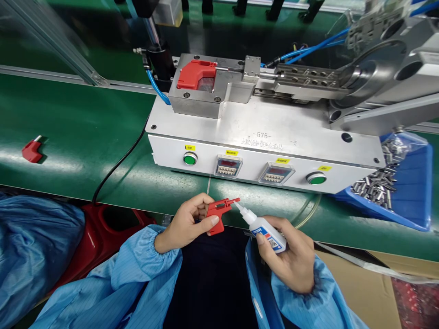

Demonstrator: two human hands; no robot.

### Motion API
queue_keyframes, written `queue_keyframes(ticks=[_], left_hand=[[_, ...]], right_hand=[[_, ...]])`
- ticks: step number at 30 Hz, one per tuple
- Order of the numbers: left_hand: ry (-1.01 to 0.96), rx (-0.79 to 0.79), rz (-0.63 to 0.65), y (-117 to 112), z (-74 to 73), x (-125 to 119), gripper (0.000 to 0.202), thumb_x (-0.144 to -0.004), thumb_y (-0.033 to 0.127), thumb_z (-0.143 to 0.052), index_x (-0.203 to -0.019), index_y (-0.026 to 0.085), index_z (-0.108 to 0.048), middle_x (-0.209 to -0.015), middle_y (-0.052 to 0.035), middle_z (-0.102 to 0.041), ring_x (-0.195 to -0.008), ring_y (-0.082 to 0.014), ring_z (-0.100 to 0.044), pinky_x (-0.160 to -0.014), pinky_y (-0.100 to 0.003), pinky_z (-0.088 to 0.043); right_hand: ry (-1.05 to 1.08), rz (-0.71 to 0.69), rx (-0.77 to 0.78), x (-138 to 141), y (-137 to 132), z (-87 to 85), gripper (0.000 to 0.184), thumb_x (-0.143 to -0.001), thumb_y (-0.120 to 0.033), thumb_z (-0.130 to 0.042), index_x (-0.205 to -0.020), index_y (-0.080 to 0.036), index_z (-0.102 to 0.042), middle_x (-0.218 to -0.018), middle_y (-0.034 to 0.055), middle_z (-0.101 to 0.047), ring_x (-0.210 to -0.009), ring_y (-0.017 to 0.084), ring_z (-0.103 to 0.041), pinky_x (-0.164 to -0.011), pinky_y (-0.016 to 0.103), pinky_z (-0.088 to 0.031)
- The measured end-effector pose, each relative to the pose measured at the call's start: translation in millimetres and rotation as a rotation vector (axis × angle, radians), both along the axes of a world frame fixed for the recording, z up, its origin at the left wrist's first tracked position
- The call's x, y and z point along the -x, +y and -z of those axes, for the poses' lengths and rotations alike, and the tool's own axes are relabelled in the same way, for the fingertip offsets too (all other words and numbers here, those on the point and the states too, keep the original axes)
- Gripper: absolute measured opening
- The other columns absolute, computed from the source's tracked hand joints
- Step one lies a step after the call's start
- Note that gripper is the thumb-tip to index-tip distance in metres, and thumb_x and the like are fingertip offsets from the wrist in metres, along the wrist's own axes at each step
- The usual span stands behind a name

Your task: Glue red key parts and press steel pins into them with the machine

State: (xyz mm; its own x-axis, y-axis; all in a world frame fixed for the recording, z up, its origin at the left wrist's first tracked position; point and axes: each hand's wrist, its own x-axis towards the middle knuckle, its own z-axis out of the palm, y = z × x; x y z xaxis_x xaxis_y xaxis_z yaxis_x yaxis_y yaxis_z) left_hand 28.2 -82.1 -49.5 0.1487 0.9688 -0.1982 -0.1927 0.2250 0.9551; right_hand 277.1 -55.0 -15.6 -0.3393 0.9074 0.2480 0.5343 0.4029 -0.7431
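Observation:
Between the thumb and fingers of my left hand (190, 224) is a red plastic part (216, 218), shaped like a small pistol, with its narrow end turned right. My right hand (291, 251) grips a white glue bottle (267, 233) with a blue and red label, tilted so its thin nozzle points up and left. The nozzle tip is at the narrow end of the red part; whether they touch I cannot tell. Both hands are in front of the bench's near edge. Beyond them, a similar red part (196, 74) sits in the metal block of a press fixture (202, 107).
The fixture's white control box (247, 167) has green buttons and two small displays. A blue bin (420, 192) with many metal pins stands on the right. Another red part (32, 151) with a metal pin lies on the green bench (78, 123) at left, beyond a red stool (91, 237).

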Motion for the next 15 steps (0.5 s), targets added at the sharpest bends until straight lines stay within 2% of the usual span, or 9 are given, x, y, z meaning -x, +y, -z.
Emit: queue_keyframes(ticks=[4, 8, 11, 15], left_hand=[[0.013, -0.006, -0.012, -0.5, 0.4, 0.3, 0.031, -0.094, 0.046, -0.078, -0.095, 0.018, -0.065, -0.074, 0.0023, -0.065, -0.056, -0.0099, -0.059, -0.054, -0.02, -0.051], [0.004, -0.005, -0.021, -1.0, 0.2, -0.6, 0.03, -0.095, 0.045, -0.077, -0.095, 0.019, -0.064, -0.073, 0.0024, -0.066, -0.055, -0.0103, -0.061, -0.055, -0.02, -0.052], [-0.066, 0.02, -0.007, 0.5, 0.1, 0.4, 0.032, -0.093, 0.047, -0.079, -0.093, 0.019, -0.063, -0.072, 0.002, -0.066, -0.055, -0.0109, -0.061, -0.053, -0.021, -0.052], [-0.217, 0.106, 0.053, 5.6, 1.8, 2.5, 0.038, -0.09, 0.05, -0.082, -0.091, 0.018, -0.062, -0.069, 0.0012, -0.067, -0.05, -0.0112, -0.06, -0.05, -0.021, -0.05]], right_hand=[[-0.038, 0.034, 0.043, 0.0, -1.6, -2.5, 0.015, -0.098, -0.034, -0.062, -0.103, -0.022, -0.071, -0.066, -0.0005, -0.067, -0.048, 0.015, -0.058, -0.049, 0.026, -0.051], [0.006, -0.023, -0.022, -0.7, -1.1, 4.4, 0.016, -0.099, -0.036, -0.062, -0.102, -0.022, -0.07, -0.068, 0.0, -0.067, -0.05, 0.015, -0.06, -0.052, 0.026, -0.053], [0.003, -0.017, -0.02, -0.4, -0.1, 5.7, 0.015, -0.101, -0.035, -0.061, -0.105, -0.023, -0.069, -0.07, -0.0003, -0.068, -0.052, 0.014, -0.061, -0.053, 0.026, -0.053], [-0.01, -0.018, 0.047, -3.0, 2.4, -3.0, 0.016, -0.103, -0.035, -0.06, -0.108, -0.023, -0.069, -0.073, -0.0002, -0.069, -0.052, 0.015, -0.062, -0.053, 0.025, -0.055]])
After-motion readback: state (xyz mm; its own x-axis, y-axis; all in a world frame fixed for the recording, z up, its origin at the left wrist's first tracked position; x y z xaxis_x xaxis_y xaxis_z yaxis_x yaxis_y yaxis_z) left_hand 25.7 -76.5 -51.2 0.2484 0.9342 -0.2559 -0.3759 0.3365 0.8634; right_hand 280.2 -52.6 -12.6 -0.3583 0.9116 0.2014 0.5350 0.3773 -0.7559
